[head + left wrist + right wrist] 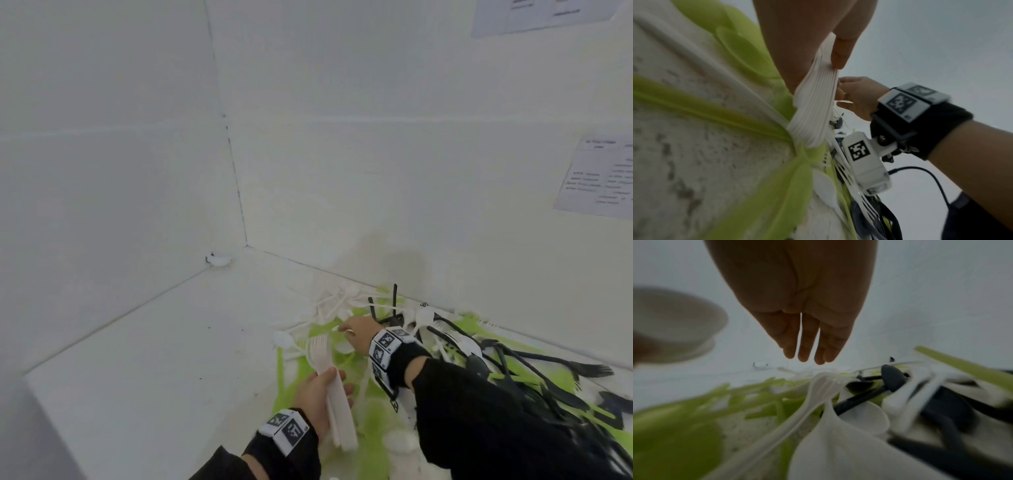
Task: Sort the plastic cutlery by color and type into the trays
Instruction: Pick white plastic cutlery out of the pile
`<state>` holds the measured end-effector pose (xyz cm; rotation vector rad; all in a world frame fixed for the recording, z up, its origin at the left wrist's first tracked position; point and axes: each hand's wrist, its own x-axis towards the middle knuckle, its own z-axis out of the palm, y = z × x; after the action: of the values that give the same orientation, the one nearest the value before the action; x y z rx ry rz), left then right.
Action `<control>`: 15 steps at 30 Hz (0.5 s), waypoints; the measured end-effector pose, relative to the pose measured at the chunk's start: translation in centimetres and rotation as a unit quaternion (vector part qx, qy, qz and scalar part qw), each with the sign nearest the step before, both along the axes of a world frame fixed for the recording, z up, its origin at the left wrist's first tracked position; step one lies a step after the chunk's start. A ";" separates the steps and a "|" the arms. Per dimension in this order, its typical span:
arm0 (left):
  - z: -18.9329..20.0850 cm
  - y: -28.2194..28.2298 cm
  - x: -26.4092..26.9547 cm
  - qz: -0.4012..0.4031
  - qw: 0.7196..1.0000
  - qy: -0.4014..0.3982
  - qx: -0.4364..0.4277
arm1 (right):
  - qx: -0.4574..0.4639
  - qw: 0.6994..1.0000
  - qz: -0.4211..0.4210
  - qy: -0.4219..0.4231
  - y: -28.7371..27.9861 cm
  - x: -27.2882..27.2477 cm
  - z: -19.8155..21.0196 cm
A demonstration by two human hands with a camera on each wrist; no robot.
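Note:
My left hand [318, 401] grips a stack of white forks [334, 411] by the handles, tines pointing away. In the left wrist view the thumb presses on that layered stack [813, 105]. My right hand [358, 334] reaches into a mixed pile of cutlery [445, 353] on the white table. A thin white piece [343, 330] sticks out between its thumb and fingers, and shows again [844, 102] in the left wrist view. In the right wrist view the four fingers [803, 345] are straight above a white fork [818, 386] and a black spoon [893, 376]; the thumb is hidden. No tray is in view.
Green pieces [373, 431] lie under and between my hands. Black forks [555, 370] sprawl to the right, and white spoons [335, 301] lie by the back wall. White walls meet at a corner [245, 245], with a small white object [219, 259] beside it. Papers [596, 178] hang on the right wall.

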<state>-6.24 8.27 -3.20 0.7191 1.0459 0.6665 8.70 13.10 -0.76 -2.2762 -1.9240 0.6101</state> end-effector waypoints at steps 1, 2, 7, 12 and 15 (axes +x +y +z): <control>0.0 0.4 -0.3 0.007 1.000 -0.001 0.000 | -0.020 0.999 0.018 -0.018 1.1 -0.3 -0.8; -0.1 0.7 -0.6 0.015 1.000 -0.001 0.002 | -0.041 0.998 0.033 -0.039 2.0 -0.5 -1.4; -0.6 2.0 -1.6 0.058 0.998 0.010 -0.002 | -0.072 0.982 0.065 -0.159 4.0 -0.5 -2.6; -0.5 2.0 -2.1 0.081 0.997 -0.003 -0.012 | -0.026 0.998 0.036 -0.044 3.3 0.9 -0.4; -0.6 1.6 -2.2 0.083 0.996 -0.007 -0.015 | 0.013 0.999 -0.031 0.018 2.0 2.2 0.7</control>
<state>-8.43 9.91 -3.76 0.6047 1.1094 0.7961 10.88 15.13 -0.02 -2.2833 -1.8281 0.6095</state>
